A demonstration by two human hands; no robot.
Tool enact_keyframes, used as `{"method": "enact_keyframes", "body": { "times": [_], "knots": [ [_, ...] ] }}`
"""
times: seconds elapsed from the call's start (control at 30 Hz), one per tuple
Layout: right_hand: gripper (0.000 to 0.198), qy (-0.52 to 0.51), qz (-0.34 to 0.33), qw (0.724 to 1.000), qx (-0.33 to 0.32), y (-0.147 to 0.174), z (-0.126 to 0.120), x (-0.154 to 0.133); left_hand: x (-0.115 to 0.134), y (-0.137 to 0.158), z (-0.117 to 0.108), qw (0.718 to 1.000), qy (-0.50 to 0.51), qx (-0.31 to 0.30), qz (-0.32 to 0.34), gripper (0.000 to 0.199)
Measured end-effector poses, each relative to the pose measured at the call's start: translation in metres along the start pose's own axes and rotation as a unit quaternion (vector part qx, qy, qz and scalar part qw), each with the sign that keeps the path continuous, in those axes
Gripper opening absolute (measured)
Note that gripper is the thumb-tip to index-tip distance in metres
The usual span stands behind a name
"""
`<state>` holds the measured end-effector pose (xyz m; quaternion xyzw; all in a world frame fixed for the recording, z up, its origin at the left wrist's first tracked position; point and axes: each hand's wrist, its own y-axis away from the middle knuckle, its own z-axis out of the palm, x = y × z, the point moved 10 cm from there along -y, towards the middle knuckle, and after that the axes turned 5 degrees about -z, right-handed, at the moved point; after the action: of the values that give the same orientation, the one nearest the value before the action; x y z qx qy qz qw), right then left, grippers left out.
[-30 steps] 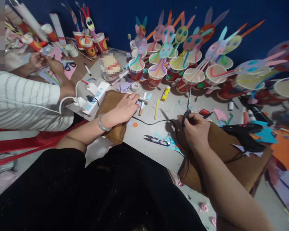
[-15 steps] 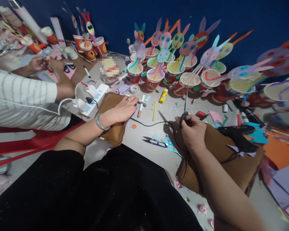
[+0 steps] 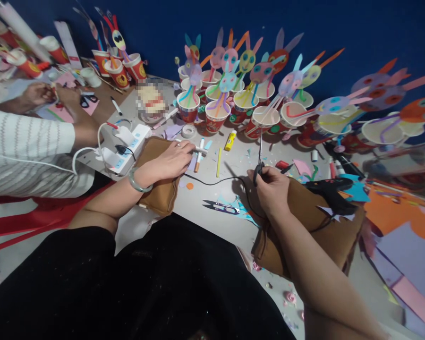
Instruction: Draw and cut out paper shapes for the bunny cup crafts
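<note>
My right hand (image 3: 272,186) is closed round the black handles of a pair of scissors (image 3: 259,163), whose blades point up toward the paper cups. The right forearm lies over a brown cushion (image 3: 318,236). On another brown cushion (image 3: 156,153), my left hand (image 3: 175,159) rests with bent fingers round a thin white marker (image 3: 201,151); its middle is hidden under the fingers. Just beyond them lies a white-and-orange marker (image 3: 199,156). Thread snips (image 3: 221,207) lie between my hands on blue paper scraps, and a black cord (image 3: 212,183) runs across the table.
Several red paper cups (image 3: 216,118) with paper rabbit heads line the blue wall. A glue stick (image 3: 230,140), a yellow strip (image 3: 218,162) and a tape roll (image 3: 189,131) lie before them. A power strip (image 3: 131,151) and a co-worker's hands (image 3: 38,94) are at left; a black glue gun (image 3: 333,191) lies right.
The view has swung slightly to the right, so everything appears further left. Both hands keep nearly the same pose, with the scissors still in the right one.
</note>
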<state>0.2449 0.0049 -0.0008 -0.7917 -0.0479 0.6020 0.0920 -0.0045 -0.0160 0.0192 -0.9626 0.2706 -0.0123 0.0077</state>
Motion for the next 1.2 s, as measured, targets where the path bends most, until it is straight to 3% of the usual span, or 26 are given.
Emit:
{"method": "enact_keyframes", "body": {
  "times": [0.6,0.83,1.0,1.2],
  "knots": [
    [0.033,-0.017,0.006,1.000,0.006,-0.001,-0.001,0.006,-0.007,-0.002,-0.005,0.998,0.051,-0.024,-0.034,0.024],
    [0.034,-0.022,0.006,1.000,0.004,-0.001,-0.001,0.007,0.006,0.004,-0.006,0.999,-0.002,-0.050,-0.011,0.014],
    [0.034,-0.011,0.001,1.000,0.004,-0.001,-0.001,0.005,0.020,0.011,-0.013,0.999,0.015,-0.045,0.001,0.010],
    [0.037,-0.002,-0.017,1.000,0.005,-0.002,-0.001,0.002,0.052,0.021,-0.003,0.995,0.024,-0.069,0.063,0.023]
  ]
}}
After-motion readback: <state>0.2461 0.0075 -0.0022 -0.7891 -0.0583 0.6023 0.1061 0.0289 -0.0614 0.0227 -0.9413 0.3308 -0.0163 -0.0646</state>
